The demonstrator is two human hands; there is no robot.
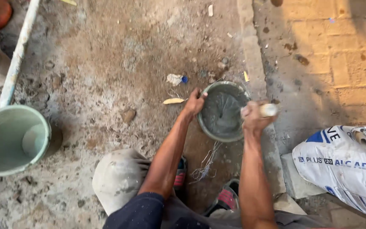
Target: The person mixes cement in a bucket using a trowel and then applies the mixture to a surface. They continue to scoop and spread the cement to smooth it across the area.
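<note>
Dusty concrete ground. Left hand [195, 103] clamped on round grey mortar-filled metal bowl's [222, 133] rim; right hand [253, 116] fisted around pale cylindrical tool handle [269, 110] at opposite rim, handle lying sideways.

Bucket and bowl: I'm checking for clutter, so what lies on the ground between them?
In the head view, between the bucket and the bowl lies dusty ground with a stone, a yellowish scrap and the left hand gripping the rim.

Both bare arms reach forward and down from a crouch, elbows slightly bent. Left hand [195, 103] curled, fingers hooked over, thumb outward. Right hand [254, 117] balled in a tight fist grip, knuckles up, wrist straight. Hands near each other, apart.
</note>
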